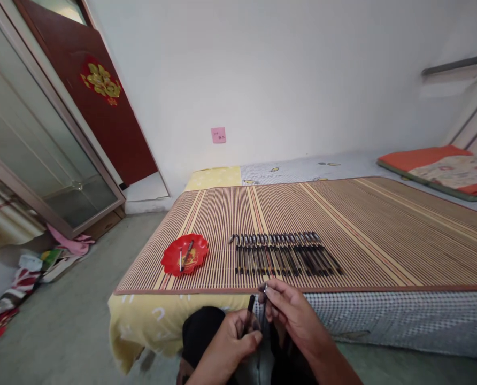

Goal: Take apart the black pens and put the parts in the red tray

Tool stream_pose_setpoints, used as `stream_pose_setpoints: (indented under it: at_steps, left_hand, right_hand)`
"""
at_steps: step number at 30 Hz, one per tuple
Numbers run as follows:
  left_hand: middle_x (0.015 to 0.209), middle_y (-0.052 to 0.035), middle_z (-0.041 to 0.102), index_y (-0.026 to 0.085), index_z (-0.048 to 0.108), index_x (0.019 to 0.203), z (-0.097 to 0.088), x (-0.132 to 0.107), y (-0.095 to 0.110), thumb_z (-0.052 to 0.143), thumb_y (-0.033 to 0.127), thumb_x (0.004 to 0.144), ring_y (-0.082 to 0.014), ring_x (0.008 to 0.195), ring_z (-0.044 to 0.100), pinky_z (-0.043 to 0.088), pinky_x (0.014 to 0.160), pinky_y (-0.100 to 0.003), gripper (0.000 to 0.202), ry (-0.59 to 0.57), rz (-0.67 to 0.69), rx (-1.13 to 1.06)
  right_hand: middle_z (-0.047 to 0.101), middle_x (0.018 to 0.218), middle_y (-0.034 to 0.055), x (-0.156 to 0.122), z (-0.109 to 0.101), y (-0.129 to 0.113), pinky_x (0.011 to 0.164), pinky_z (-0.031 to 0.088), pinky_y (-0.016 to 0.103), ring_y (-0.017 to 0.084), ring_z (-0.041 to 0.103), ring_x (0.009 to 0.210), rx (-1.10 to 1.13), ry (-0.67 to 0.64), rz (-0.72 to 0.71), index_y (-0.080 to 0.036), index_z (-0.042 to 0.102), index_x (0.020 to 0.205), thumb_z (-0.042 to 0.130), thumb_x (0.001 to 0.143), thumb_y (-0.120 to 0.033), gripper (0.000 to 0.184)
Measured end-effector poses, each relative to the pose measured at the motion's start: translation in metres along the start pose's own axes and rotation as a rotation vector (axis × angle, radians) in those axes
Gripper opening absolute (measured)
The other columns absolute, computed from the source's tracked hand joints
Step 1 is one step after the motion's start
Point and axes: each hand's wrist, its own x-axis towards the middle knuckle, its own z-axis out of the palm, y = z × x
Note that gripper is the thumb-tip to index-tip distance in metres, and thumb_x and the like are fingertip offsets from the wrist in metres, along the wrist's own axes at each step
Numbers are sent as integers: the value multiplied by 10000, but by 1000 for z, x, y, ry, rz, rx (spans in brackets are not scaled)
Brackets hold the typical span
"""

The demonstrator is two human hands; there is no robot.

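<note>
Close to my lap, my left hand (239, 332) is closed round a black pen (251, 303), whose dark end sticks up above the fingers. Just to its right, my right hand (289, 306) pinches a thin dark pen part (264, 305) with a small shiny tip at the top. Its lower end runs down beside the left fingers; whether the two pieces touch I cannot tell. Beyond my hands, several black pens (281, 256) lie side by side in a row on the striped mat. To their left is a red scalloped plate (167, 259) holding a pen (188, 251) and a slim white piece (180, 260).
The striped mat (362, 230) covers most of a bed, with a yellow sheet (150, 315) hanging over its front. A folded orange quilt (418, 158) lies at the right back. Clothes (25, 283) are piled on the floor at left, near a glass-panelled door (54, 133).
</note>
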Motion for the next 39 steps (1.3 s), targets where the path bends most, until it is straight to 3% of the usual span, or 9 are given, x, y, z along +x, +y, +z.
stream_pose_setpoints:
  at_steps: [3,6,10,14,18,27,39]
  left_hand:
    - [645,65,359,164,522,894,2,-5,2,607,522,881,-63,521,247,194,472,-211,368,-65,40,-85]
    - [657,46,378,159,519,871,4,-9,3,448,528,970,-71,532,264,207,475,-217,389,-42,66,-91]
    - [655,40,375,154,525,829,5,-12,1,452,518,971,-73,541,272,209,482,-217,397,-11,37,-79]
    - [667,33,388,143,565,849,5,-11,-2,458,526,965,-77,550,288,217,492,-219,415,5,34,-53]
    - [657,33,391,132,624,929,5,-11,-1,445,539,967,-83,553,294,229,508,-223,446,-2,32,-4]
    - [652,33,379,144,582,829,4,-12,1,463,547,956,-86,566,300,228,525,-232,439,4,14,67]
    - [617,38,380,131,628,885,6,-12,4,450,569,949,-96,551,300,247,522,-236,477,-23,39,92]
  right_hand:
    - [648,702,0,-4,-8,-8,550,465,198,90,572,579,7,76,-54,-176,725,911,801,757,-439,314]
    - [667,744,12,-9,-15,-26,583,498,201,89,575,602,57,197,-134,-180,734,908,829,727,-422,317]
    - [680,844,11,-17,-18,-49,640,544,209,93,598,664,142,395,-297,-206,729,885,867,676,-397,315]
    - [683,889,6,-26,-14,-60,700,560,203,100,623,745,183,504,-416,-224,717,890,838,723,-387,263]
    - [685,886,-1,-30,-9,-63,715,549,171,88,628,770,178,529,-456,-230,716,886,828,742,-381,237]
    - [687,865,16,-28,-8,-60,677,562,206,113,638,742,116,500,-421,-226,717,903,824,737,-399,262]
    - [678,913,15,-32,-11,-61,723,563,196,110,637,804,153,511,-445,-225,717,904,816,755,-375,233]
